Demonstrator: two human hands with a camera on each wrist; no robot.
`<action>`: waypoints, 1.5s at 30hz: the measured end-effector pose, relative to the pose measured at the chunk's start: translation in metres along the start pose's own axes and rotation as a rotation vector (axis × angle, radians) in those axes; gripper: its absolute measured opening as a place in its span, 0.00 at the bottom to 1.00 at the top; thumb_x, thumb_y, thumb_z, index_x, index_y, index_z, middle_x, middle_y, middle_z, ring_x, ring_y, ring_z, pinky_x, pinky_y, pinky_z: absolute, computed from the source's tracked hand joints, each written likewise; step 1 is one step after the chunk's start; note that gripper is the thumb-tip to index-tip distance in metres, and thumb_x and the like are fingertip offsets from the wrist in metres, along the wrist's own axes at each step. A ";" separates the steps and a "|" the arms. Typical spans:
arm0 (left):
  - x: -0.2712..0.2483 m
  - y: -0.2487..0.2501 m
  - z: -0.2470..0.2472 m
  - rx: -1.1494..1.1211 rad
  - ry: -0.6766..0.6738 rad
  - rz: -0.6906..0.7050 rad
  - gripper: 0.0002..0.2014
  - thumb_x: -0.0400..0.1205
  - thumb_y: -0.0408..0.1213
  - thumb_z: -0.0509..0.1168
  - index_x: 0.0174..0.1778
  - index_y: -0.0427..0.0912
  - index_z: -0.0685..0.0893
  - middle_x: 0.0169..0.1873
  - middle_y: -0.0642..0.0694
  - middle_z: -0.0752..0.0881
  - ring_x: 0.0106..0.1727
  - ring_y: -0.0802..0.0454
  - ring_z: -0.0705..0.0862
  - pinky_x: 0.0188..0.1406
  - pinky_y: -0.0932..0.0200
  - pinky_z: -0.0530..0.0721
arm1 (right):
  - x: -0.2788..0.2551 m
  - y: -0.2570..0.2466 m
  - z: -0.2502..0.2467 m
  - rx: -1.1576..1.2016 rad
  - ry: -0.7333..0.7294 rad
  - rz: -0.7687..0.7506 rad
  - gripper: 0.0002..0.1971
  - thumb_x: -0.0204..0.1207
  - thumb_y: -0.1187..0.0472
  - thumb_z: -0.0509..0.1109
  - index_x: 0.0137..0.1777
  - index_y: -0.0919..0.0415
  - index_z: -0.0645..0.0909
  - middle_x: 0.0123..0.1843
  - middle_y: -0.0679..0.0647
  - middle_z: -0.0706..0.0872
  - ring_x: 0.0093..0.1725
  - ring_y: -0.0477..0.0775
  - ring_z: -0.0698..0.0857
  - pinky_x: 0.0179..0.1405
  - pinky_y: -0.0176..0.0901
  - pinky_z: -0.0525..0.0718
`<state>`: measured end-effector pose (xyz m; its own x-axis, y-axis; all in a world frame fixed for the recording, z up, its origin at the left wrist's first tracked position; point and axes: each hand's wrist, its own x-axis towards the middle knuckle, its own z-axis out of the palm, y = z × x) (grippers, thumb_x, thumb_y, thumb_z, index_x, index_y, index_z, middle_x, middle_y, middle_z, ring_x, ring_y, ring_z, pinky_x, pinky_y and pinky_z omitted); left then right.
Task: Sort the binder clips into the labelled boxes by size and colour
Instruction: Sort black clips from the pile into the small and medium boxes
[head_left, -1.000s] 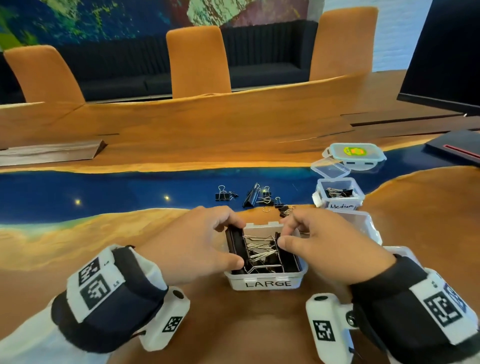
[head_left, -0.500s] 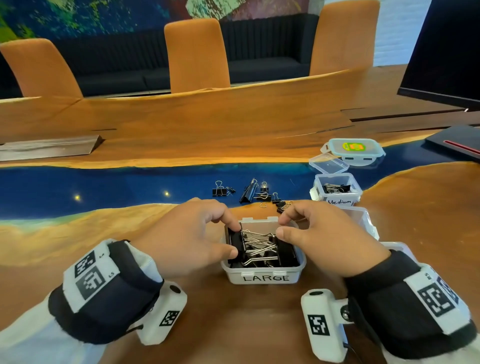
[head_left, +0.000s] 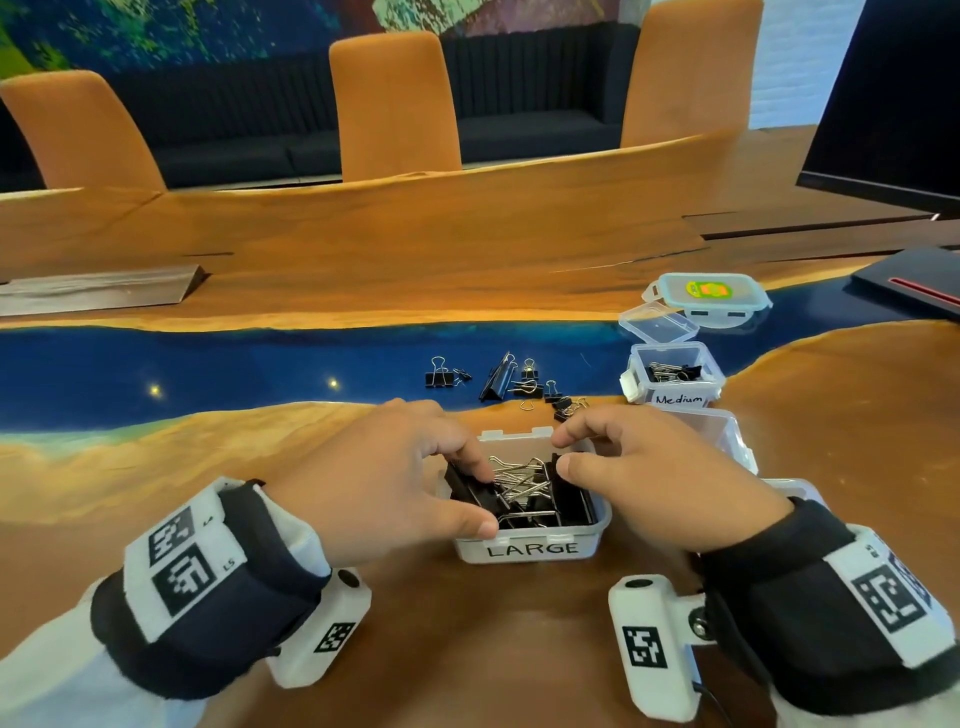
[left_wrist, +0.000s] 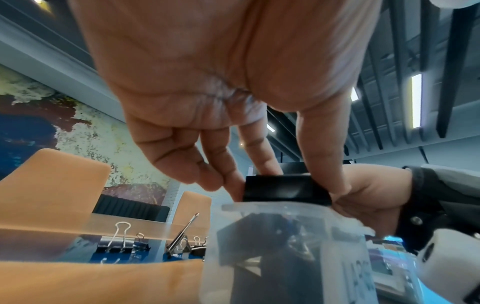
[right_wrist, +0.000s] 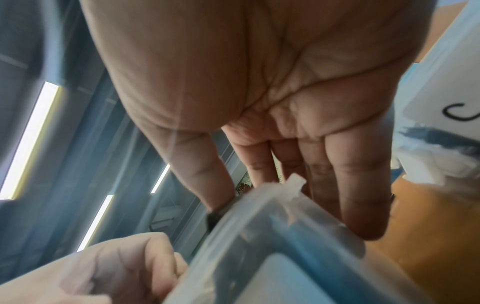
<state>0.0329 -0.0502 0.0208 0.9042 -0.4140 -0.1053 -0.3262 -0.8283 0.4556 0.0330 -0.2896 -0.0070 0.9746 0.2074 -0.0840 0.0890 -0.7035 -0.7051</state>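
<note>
The box labelled LARGE (head_left: 530, 550) sits on the wooden desk (head_left: 467, 649) and serves as the landmark. It holds several big black binder clips (head_left: 524, 491) with silver wire handles.

The left hand (head_left: 384, 483) reaches in over the left wall of the LARGE box. In the left wrist view its thumb and fingers (left_wrist: 262, 156) are curled round a black clip (left_wrist: 284, 190) at the rim of the box, pinching it from both ends.

The right hand (head_left: 649, 483) hovers over the right wall of the LARGE box, fingers loosely bent, thumb pointing inward over the clips. Whether it has hold of anything cannot be told; the right wrist view is blurred.

Beyond the LARGE box, on the blue strip of the desk, lie loose clips (head_left: 514, 384) of mixed sizes. Behind and right of the LARGE box stands the box labelled Medium (head_left: 675, 397), lid open, with clips inside. Farther behind that is a closed lidded container (head_left: 709, 293).
</note>
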 end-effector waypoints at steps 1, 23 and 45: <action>0.000 0.002 0.000 0.035 -0.011 0.012 0.19 0.68 0.67 0.76 0.53 0.69 0.86 0.51 0.65 0.82 0.59 0.66 0.76 0.61 0.56 0.78 | 0.000 0.000 0.000 0.000 -0.001 -0.005 0.11 0.80 0.50 0.70 0.62 0.44 0.84 0.56 0.38 0.85 0.57 0.40 0.82 0.63 0.45 0.83; 0.019 0.013 -0.013 0.460 -0.243 0.301 0.14 0.85 0.58 0.63 0.61 0.62 0.89 0.59 0.64 0.81 0.60 0.63 0.75 0.48 0.71 0.70 | 0.000 0.000 0.001 -0.054 -0.017 -0.002 0.11 0.79 0.50 0.73 0.61 0.40 0.83 0.60 0.36 0.81 0.62 0.39 0.79 0.63 0.39 0.77; 0.021 0.003 -0.011 0.309 -0.267 0.063 0.23 0.76 0.68 0.67 0.69 0.79 0.79 0.64 0.64 0.65 0.64 0.57 0.64 0.68 0.53 0.69 | -0.001 -0.002 0.002 -0.017 -0.114 -0.073 0.09 0.82 0.56 0.71 0.54 0.40 0.88 0.50 0.34 0.82 0.53 0.34 0.81 0.46 0.24 0.76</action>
<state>0.0534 -0.0572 0.0296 0.7898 -0.5174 -0.3294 -0.4831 -0.8557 0.1858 0.0312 -0.2872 -0.0072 0.9358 0.3339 -0.1129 0.1633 -0.6946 -0.7007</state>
